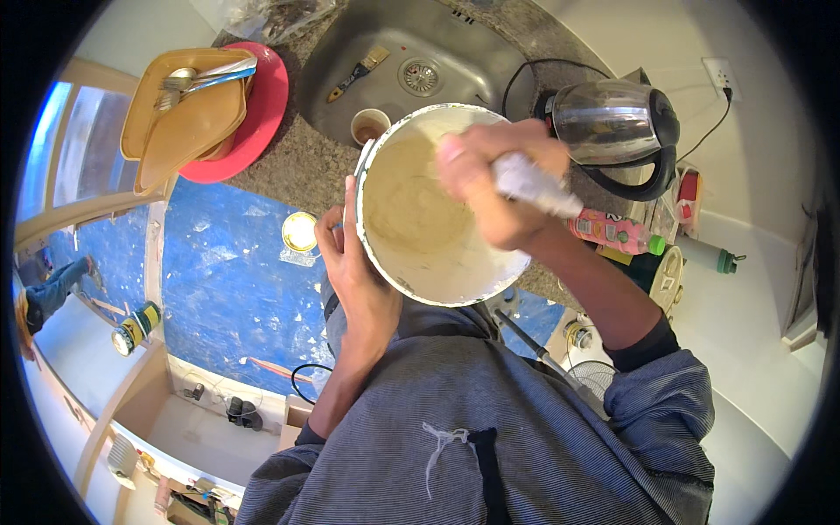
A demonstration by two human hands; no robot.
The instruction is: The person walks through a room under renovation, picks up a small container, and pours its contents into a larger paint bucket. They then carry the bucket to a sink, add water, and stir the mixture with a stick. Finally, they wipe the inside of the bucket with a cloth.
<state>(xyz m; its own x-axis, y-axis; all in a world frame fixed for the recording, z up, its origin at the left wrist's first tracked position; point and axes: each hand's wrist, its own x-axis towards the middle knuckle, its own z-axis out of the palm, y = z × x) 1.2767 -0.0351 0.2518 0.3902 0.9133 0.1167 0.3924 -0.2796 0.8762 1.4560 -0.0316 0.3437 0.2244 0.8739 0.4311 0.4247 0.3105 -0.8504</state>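
Dark striped clothing (429, 394) is filling the nearest space, and just beyond it a white bucket (455, 278) is tipping its round mouth up into view. From where I am standing, the left hand (360, 278) is grasping the bucket by its outer left wall, fingers reaching toward the rim; whether the tabletop (302, 179) is also bearing its weight, I cannot tell. Above the bucket's right half, the right hand (507, 179) is showing as a blur, apparently clenching a whitish object (535, 185) too smeared to identify. Cream-coloured paste (407, 201) is coating the bucket's inside. Beyond the bucket, a brush (359, 74) is lying in a steel sink (486, 57), and a small cup (370, 125) is standing just beside the far-left rim. To the bucket's right, an electric kettle (604, 122) and a pink bottle (604, 229) are showing; to its left, tan trays (140, 114) are overlapping a red plate (273, 96). For good handling, I am judging, the left hand should be bracing that wall firmly, and the right should be working smoothly within the rim, clear of the cup.
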